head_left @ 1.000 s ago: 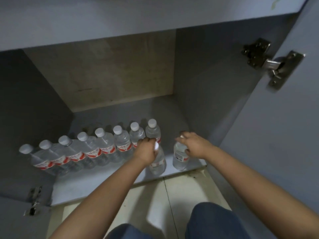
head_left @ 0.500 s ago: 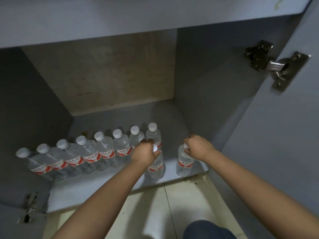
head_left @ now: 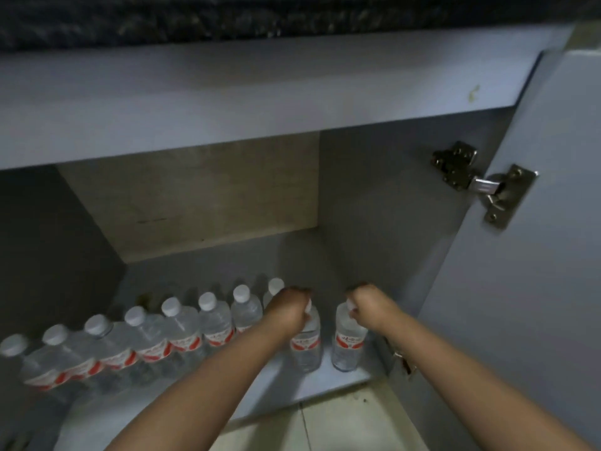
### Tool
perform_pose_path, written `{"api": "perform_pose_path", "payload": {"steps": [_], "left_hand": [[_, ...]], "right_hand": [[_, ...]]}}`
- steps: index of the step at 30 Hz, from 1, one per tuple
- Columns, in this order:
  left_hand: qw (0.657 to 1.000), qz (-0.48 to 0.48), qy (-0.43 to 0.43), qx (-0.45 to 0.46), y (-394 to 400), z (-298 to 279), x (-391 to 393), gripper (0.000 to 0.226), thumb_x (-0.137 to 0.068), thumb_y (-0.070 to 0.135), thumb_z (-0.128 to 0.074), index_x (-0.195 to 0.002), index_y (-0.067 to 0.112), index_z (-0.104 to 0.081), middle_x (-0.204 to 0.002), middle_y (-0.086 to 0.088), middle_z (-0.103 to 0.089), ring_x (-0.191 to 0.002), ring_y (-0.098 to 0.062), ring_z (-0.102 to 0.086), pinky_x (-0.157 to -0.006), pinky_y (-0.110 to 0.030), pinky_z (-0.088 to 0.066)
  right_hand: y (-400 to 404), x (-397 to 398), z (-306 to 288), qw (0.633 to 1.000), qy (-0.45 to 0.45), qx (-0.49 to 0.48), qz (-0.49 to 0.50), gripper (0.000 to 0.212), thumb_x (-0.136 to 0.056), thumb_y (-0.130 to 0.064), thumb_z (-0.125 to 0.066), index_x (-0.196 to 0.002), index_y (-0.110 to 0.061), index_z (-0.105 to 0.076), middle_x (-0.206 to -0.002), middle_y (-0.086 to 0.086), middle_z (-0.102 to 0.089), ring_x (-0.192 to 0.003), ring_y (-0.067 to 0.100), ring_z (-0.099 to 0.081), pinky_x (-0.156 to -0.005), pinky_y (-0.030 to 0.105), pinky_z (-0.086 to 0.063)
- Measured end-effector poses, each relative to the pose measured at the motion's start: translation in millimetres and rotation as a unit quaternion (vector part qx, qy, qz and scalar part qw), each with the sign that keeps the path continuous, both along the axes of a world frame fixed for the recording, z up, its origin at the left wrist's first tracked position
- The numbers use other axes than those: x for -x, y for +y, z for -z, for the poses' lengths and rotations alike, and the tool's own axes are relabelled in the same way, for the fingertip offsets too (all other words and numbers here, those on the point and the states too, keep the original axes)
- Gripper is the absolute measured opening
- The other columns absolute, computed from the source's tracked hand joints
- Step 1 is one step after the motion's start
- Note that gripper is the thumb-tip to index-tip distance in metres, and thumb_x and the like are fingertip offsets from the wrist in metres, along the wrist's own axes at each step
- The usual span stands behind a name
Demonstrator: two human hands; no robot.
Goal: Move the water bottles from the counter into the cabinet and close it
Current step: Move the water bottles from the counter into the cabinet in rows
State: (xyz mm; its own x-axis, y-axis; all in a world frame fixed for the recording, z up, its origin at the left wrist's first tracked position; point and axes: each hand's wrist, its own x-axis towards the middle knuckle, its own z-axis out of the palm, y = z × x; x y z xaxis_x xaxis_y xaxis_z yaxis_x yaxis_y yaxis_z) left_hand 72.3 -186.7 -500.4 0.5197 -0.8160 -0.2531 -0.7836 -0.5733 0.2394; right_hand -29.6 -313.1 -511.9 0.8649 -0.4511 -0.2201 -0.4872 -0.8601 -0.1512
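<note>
- Head view: person crouched at open under-bench cabinet (head_left: 374, 196); L hand (head_left: 287, 309) grasping cap end of one water bottle (head_left: 305, 345), R hand (head_left: 370, 309) grasping cap end of a second bottle (head_left: 348, 345). Both stand upright near front edge of cabinet floor, just beside each other.
- Row of bottles (head_left: 182, 333), white caps, red labels, already lines the floor to the left.
- Door (head_left: 536, 255) w/ hinge (head_left: 487, 187) hangs wide open at right.
- Progress, judged: stocking looks mostly done; release both, then shut door. Dark bench (head_left: 227, 17) top unseen, so can't tell if more bottles wait.
</note>
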Motion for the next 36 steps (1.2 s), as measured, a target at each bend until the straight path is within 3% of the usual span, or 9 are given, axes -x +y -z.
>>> {"api": "perform_pose_path", "payload": {"steps": [5, 10, 15, 24, 36], "left_hand": [[1.000, 0.000, -0.029, -0.001, -36.4, 7.3, -3.3, 0.038, -0.094, 0.008, -0.047, -0.132, 0.007, -0.044, -0.136, -0.020, -0.046, -0.128, -0.033, -0.045, -0.105, -0.032, -0.038], [0.998, 0.030, -0.059, -0.015, -56.8, 15.1, -17.6, 0.048, -0.091, 0.007, -0.051, -0.137, 0.007, -0.038, -0.136, -0.023, -0.042, -0.128, -0.037, -0.041, -0.107, -0.035, -0.033], [0.997, -0.014, -0.072, -0.035, -61.5, 24.6, -31.4, 0.050, -0.094, 0.010, -0.049, -0.141, 0.007, -0.031, -0.138, -0.024, -0.038, -0.130, -0.036, -0.039, -0.109, -0.035, -0.032], [0.996, -0.005, -0.084, -0.012, -66.4, 35.8, -40.3, 0.035, -0.095, 0.013, -0.048, -0.129, 0.005, -0.044, -0.129, -0.019, -0.053, -0.122, -0.032, -0.050, -0.102, -0.034, -0.037], [0.999, 0.015, -0.047, 0.007, -65.7, 43.7, -38.0, 0.039, -0.093, 0.014, -0.048, -0.131, 0.007, -0.042, -0.129, -0.021, -0.045, -0.121, -0.035, -0.045, -0.100, -0.032, -0.037]], "right_hand": [[-21.0, -24.7, 4.2, 0.999, 0.024, 0.017, -0.019, 0.037, -0.093, -0.006, -0.048, -0.130, -0.007, -0.049, -0.140, 0.019, -0.044, -0.129, 0.032, -0.044, -0.108, 0.032, -0.039], [-38.0, -41.2, 14.6, 0.999, 0.033, 0.026, -0.031, 0.037, -0.088, 0.000, -0.052, -0.126, -0.004, -0.053, -0.136, 0.020, -0.046, -0.127, 0.032, -0.045, -0.105, 0.030, -0.038], [-42.9, -53.0, 21.2, 0.998, -0.009, 0.015, -0.059, 0.038, -0.086, -0.003, -0.053, -0.124, -0.006, -0.055, -0.132, 0.018, -0.051, -0.123, 0.029, -0.047, -0.101, 0.029, -0.039], [-49.7, -64.7, 25.8, 0.997, -0.048, 0.016, -0.058, 0.031, -0.086, -0.001, -0.049, -0.116, -0.002, -0.056, -0.123, 0.019, -0.052, -0.114, 0.031, -0.051, -0.091, 0.031, -0.041], [-50.6, -55.0, 25.6, 0.994, -0.049, -0.025, -0.096, 0.031, -0.088, -0.006, -0.052, -0.118, -0.002, -0.057, -0.124, 0.019, -0.049, -0.115, 0.029, -0.050, -0.093, 0.029, -0.036]]}}
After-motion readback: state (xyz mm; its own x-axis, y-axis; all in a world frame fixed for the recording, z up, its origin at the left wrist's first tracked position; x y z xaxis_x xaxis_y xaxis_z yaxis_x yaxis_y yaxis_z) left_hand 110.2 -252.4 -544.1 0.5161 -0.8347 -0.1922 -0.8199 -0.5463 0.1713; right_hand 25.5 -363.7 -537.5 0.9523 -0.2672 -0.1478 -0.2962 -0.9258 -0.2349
